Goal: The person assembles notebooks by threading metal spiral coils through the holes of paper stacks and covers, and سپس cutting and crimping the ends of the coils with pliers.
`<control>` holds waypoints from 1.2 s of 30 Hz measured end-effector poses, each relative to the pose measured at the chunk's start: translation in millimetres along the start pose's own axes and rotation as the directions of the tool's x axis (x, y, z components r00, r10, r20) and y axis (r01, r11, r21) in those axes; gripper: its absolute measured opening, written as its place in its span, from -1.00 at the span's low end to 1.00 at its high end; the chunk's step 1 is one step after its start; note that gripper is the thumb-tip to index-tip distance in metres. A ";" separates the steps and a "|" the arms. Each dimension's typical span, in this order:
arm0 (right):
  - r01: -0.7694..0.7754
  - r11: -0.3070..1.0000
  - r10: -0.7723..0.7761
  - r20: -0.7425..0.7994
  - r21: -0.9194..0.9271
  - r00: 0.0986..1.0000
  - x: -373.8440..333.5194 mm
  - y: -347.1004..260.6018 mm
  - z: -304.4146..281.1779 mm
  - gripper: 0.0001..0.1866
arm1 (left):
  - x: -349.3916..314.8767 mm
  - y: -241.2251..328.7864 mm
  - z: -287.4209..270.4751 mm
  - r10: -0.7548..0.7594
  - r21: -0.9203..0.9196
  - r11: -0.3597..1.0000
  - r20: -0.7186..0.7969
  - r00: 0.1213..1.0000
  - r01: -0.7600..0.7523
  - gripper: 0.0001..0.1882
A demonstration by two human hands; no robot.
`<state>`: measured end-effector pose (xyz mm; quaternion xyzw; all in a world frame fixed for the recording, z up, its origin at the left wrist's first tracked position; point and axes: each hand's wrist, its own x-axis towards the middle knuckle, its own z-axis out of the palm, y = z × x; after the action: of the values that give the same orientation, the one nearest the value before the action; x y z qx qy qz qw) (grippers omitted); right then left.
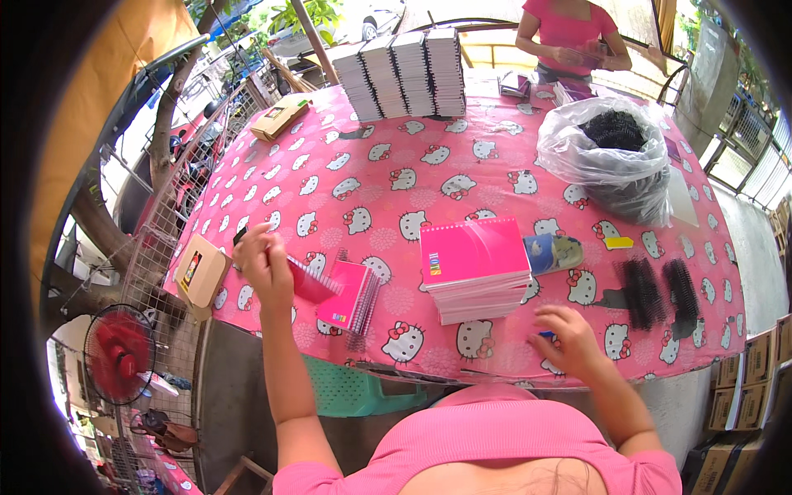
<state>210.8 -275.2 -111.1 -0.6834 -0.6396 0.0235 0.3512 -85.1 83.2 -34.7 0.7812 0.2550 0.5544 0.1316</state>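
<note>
Wire mesh fencing (157, 235) and a tree trunk (169, 124) border an open-sided work area, where a tabletop (276, 177) wears a pink cloth printed with white cartoon cats. Across it, another person in a pink shirt (569, 41) works near a tall block of white-paged, black-spined books (404, 74).

A thick, squared stack of bright pink-covered, white-paged notebooks (474, 252) stands between the two hands, its punched edge facing away and its longer side running left to right. The right hand (571, 340) is nearer, just beyond the stack's near right corner and apart from it, fingers loosely curled around or beside a small blue object (546, 334); which, I cannot tell.

The left hand (266, 254) is farther off, fingers bent, beside a blurred, tilted pink notebook (312, 282); whether it grips this is unclear. Right of that lies a low pile of spiral-edged pink notebooks (346, 299), its coils toward the stack. Two dark bundles of coils (642, 294) rest to the right.
</note>
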 end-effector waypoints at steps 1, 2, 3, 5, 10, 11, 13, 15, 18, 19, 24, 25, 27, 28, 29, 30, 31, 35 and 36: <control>0.048 0.991 -0.050 0.009 0.126 0.999 25.3 -16.0 -12.6 -0.69 | 6.6 -14.5 4.3 0.051 0.141 0.987 0.172 0.984 -0.076 -0.78; 0.172 0.984 -0.172 0.004 0.045 0.985 50.7 -34.2 -24.2 -0.71 | 6.7 -28.1 11.7 0.074 0.268 0.948 0.342 0.937 -0.172 -0.74; 0.302 0.953 -0.301 0.012 -0.036 0.953 76.6 -50.4 -28.1 -0.73 | -4.7 -41.6 23.2 -0.042 0.194 0.980 0.427 0.903 -0.047 -0.69; 0.448 0.888 -0.454 -0.051 -0.104 0.889 121.4 -75.3 -14.7 -0.72 | -34.8 -64.0 46.0 -0.191 0.206 0.975 0.587 0.787 0.083 -0.58; 0.473 0.843 -0.387 0.320 -0.257 0.865 171.8 -83.1 11.4 -0.64 | -84.7 -47.0 77.1 -0.330 0.449 0.884 0.793 0.513 -0.126 -0.23; 0.494 0.839 -0.389 0.383 -0.227 0.838 175.5 -84.8 10.5 -0.66 | -86.7 -46.5 72.6 -0.332 0.445 0.891 0.773 0.540 -0.088 -0.24; 0.526 0.831 -0.381 0.503 -0.181 0.775 185.5 -85.5 2.0 -0.70 | -83.8 -37.7 67.0 -0.314 0.385 0.923 0.733 0.604 0.013 -0.30; 0.446 0.895 -0.386 0.523 0.012 0.760 197.0 -75.3 -6.7 -0.75 | -65.8 -5.0 56.1 -0.276 0.261 0.957 0.697 0.662 0.125 -0.40; 0.385 0.910 -0.405 0.524 0.152 0.749 205.2 -66.9 -11.8 -0.78 | -42.3 45.9 48.4 -0.264 -0.259 0.876 0.448 0.854 0.407 -0.55; 0.373 0.915 -0.394 0.526 0.151 0.753 205.7 -66.7 -12.3 -0.77 | -38.8 60.2 48.6 -0.262 -0.344 0.852 0.372 0.891 0.394 -0.62; 0.509 0.848 -0.353 0.557 -0.150 0.752 191.6 -87.6 -2.8 -0.75 | -44.3 86.8 43.7 -0.380 -0.502 0.675 0.391 0.838 0.541 -0.69; 0.521 0.834 -0.346 0.565 -0.182 0.750 189.3 -90.0 -2.0 -0.76 | -46.2 88.6 44.6 -0.400 -0.522 0.640 0.401 0.824 0.564 -0.71; 0.530 0.828 -0.360 0.552 -0.182 0.752 188.7 -87.5 -0.1 -0.76 | -49.1 91.1 46.2 -0.416 -0.552 0.599 0.405 0.814 0.581 -0.72; 0.529 0.835 -0.384 0.531 -0.149 0.756 192.3 -82.3 1.6 -0.77 | -49.8 92.0 46.0 -0.425 -0.566 0.579 0.405 0.810 0.587 -0.73; 0.528 0.841 -0.406 0.509 -0.116 0.759 195.5 -77.7 1.6 -0.77 | -50.2 93.3 44.4 -0.437 -0.582 0.547 0.415 0.798 0.602 -0.73; 0.498 0.866 -0.410 0.507 -0.045 0.758 197.7 -73.5 -0.1 -0.78 | -50.4 95.2 42.2 -0.448 -0.597 0.514 0.426 0.786 0.616 -0.73; 0.467 0.884 -0.414 0.508 0.028 0.755 200.3 -71.2 -2.8 -0.79 | -51.6 96.6 39.8 -0.462 -0.612 0.479 0.434 0.774 0.629 -0.73; 0.491 0.871 -0.430 0.483 0.000 0.763 199.6 -68.3 -4.9 -0.80 | -56.3 99.9 36.7 -0.464 -0.618 0.452 0.452 0.762 0.643 -0.73; 0.483 0.874 -0.402 0.476 -0.055 0.782 195.3 -68.9 -1.8 -0.81 | -57.6 103.3 37.6 -0.470 -0.616 0.443 0.459 0.754 0.651 -0.73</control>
<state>187.9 -106.5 6.9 -0.5168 -0.8455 0.0419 0.1279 -38.7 -31.5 -43.4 0.5803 0.2333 0.4411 0.6436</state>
